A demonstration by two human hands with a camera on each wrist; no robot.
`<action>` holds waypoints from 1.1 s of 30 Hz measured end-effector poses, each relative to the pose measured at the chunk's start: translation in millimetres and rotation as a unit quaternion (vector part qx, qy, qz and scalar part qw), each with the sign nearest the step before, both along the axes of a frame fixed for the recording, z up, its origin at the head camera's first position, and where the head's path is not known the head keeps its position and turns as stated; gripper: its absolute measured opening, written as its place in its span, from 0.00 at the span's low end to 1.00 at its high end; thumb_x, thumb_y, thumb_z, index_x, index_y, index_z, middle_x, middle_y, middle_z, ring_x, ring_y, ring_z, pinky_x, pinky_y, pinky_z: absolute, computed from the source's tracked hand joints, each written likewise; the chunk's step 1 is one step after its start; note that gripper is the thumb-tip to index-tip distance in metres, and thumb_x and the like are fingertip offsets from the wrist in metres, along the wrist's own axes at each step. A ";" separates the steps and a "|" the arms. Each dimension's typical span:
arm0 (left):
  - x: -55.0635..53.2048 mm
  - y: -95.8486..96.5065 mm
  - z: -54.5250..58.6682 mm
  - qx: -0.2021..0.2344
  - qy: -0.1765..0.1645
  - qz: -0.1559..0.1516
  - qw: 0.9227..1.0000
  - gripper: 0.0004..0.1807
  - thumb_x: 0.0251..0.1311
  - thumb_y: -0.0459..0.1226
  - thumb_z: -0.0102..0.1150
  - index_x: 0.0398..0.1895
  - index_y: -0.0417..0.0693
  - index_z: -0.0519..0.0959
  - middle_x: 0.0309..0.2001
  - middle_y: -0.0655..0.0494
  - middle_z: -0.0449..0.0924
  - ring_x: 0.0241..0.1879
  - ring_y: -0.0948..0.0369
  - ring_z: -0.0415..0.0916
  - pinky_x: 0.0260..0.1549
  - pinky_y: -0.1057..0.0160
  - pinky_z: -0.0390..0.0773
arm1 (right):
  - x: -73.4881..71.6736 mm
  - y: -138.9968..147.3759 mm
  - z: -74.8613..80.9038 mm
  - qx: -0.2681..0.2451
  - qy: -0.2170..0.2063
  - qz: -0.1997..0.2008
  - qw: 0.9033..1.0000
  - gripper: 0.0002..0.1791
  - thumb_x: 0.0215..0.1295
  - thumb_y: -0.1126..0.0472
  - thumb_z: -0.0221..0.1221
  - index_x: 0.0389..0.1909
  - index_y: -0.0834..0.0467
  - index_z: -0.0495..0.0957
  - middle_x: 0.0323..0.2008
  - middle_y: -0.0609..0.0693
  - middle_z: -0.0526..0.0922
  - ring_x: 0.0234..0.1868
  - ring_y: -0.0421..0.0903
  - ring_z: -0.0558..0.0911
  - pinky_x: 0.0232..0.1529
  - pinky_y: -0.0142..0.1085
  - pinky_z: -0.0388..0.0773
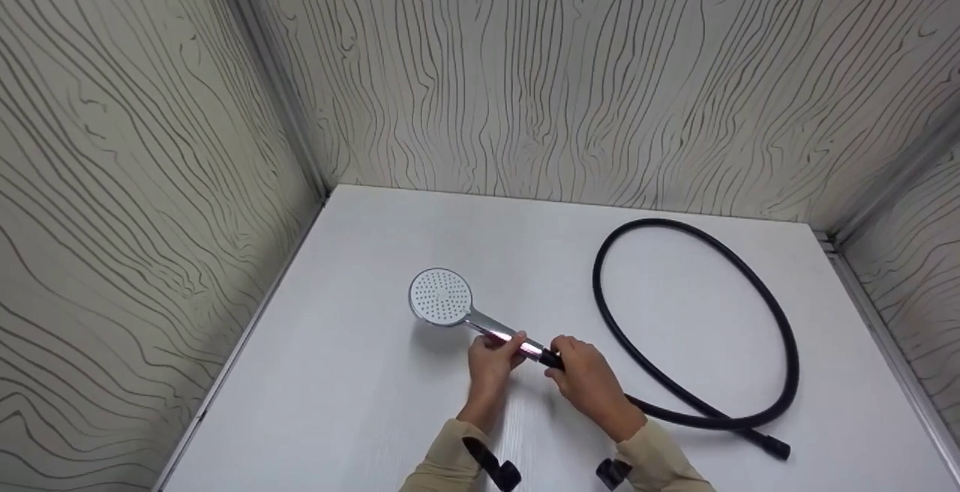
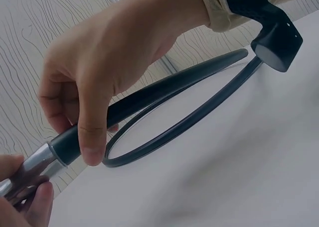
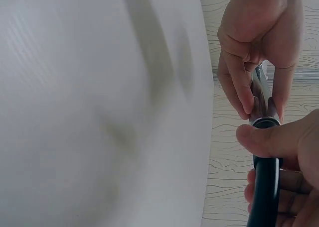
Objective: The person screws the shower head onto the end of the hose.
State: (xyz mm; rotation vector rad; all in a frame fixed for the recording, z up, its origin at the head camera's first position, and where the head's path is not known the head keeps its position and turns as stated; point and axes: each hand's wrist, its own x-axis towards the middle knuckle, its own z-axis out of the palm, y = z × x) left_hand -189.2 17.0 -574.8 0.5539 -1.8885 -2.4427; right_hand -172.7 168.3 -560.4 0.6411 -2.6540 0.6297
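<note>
A chrome shower head with a white, dotted spray face is held a little above the white table, its face up. My left hand grips its chrome handle near the lower end. With thumb and fingers, my right hand pinches the black end fitting of a shower hose, right at the handle's end. In the left wrist view the fitting meets the chrome rim in line with the handle. The black hose runs from under my right hand into a large loop on the table.
The hose's other end lies loose at the table's right front. Wood-grain panels enclose the white table at the back and both sides, with grey metal strips in the corners. Black camera mounts sit on both wrists.
</note>
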 end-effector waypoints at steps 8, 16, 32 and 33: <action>-0.1 -1.5 0.3 -0.002 -0.003 -0.027 1.000 0.23 0.58 0.33 0.66 0.50 0.28 0.68 0.41 0.42 0.80 0.42 0.52 0.85 0.43 0.62 0.85 | -4.4 10.3 5.0 -0.033 -0.134 0.039 0.990 0.04 0.61 0.63 0.64 0.35 0.57 0.79 0.26 0.44 0.81 0.26 0.35 0.71 0.27 0.28 0.70; 0.4 -0.4 -0.2 0.021 0.007 -0.043 0.999 0.22 0.58 0.32 0.65 0.50 0.28 0.67 0.40 0.43 0.79 0.38 0.56 0.85 0.43 0.61 0.85 | -12.5 23.9 16.3 -0.087 -0.314 0.097 0.940 0.12 0.73 0.57 0.52 0.39 0.62 0.78 0.24 0.45 0.77 0.24 0.36 0.71 0.23 0.28 0.67; 4.5 2.1 -0.9 -0.007 -0.002 -0.003 1.000 0.22 0.58 0.33 0.66 0.49 0.28 0.69 0.39 0.41 0.80 0.38 0.57 0.84 0.41 0.61 0.86 | 4.5 -2.3 3.0 0.083 0.002 -0.007 0.997 0.21 0.45 0.56 0.76 0.35 0.58 0.77 0.28 0.47 0.75 0.29 0.40 0.71 0.28 0.32 0.73; 4.5 2.4 -0.8 -0.008 -0.003 -0.001 1.000 0.22 0.57 0.33 0.66 0.48 0.28 0.69 0.39 0.42 0.80 0.37 0.58 0.84 0.41 0.61 0.86 | 4.9 -3.3 1.7 0.091 0.013 -0.010 0.996 0.21 0.44 0.56 0.76 0.35 0.58 0.77 0.28 0.47 0.74 0.29 0.40 0.70 0.28 0.32 0.72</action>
